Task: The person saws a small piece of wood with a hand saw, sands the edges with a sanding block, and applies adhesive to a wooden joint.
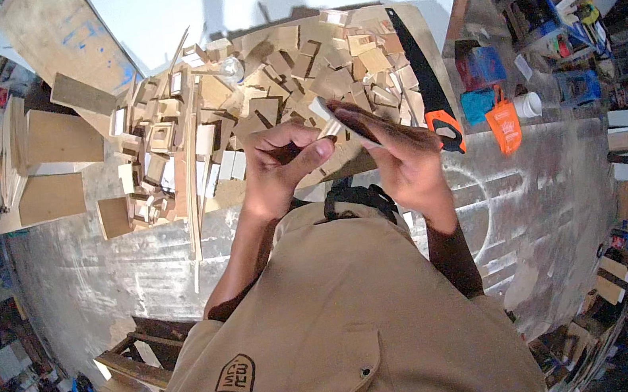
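In front of my body, my left hand [281, 164] pinches a small pale wooden piece [328, 126] between thumb and curled fingers. White shows at the piece's upper end. My right hand [405, 155] meets it from the other side, its long fingers held together against the piece and its thumb underneath. Those fingers hide part of the piece and anything thin between them. Beyond both hands spreads a heap of wooden offcuts [262, 87], some brown, some white-edged. To the right of the heap lies a handsaw [414, 61] with a black blade and orange handle.
Long thin wood strips [193, 161] lie along the heap's left side. Larger boards [61, 139] stand farther left. An orange bag [505, 125], a white cup [528, 104] and a blue container [480, 67] sit at right. A wooden frame [140, 361] stands at lower left on the concrete floor.
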The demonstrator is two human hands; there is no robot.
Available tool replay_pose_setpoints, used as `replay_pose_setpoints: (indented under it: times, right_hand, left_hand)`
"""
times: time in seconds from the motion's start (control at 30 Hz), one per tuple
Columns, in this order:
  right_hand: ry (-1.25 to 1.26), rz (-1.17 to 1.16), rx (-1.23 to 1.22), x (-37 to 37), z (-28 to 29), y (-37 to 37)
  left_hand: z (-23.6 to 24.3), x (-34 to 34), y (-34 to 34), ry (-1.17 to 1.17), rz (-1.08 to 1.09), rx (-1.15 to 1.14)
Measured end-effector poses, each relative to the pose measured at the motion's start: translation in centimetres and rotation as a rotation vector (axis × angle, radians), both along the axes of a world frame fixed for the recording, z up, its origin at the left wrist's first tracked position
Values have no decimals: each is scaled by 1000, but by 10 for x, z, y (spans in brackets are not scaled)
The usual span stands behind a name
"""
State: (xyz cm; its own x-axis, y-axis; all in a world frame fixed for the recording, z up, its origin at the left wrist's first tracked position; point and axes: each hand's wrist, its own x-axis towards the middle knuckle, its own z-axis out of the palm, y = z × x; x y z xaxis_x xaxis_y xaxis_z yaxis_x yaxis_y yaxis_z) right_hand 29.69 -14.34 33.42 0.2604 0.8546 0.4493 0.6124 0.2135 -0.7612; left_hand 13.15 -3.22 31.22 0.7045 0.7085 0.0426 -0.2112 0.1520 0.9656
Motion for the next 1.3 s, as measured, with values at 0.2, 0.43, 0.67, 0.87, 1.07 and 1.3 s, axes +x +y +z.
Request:
replay_pose_setpoints:
  times: [0.2, 0.43, 0.67, 0.87, 1.07, 1.3]
  right_hand:
    - [44, 11, -238, 12, -11, 2]
    - [205, -55, -185, 18, 0, -20]
    - [183, 87, -64, 2, -24, 8]
    - [104, 59, -218, 5, -38, 43]
    - [236, 216, -225, 17, -45, 40]
    - [58, 227, -58, 5, -60, 69]
  left_hand:
    - [15, -3, -9, 134, 22, 118]
    - [-17, -4, 8, 239, 125, -2]
    - [-40, -5, 25, 307, 216, -160]
    - [-36, -7, 24, 311, 75, -372]
    - [-36, -21, 48, 311, 94, -456]
    - [-25, -27, 39, 227, -60, -725]
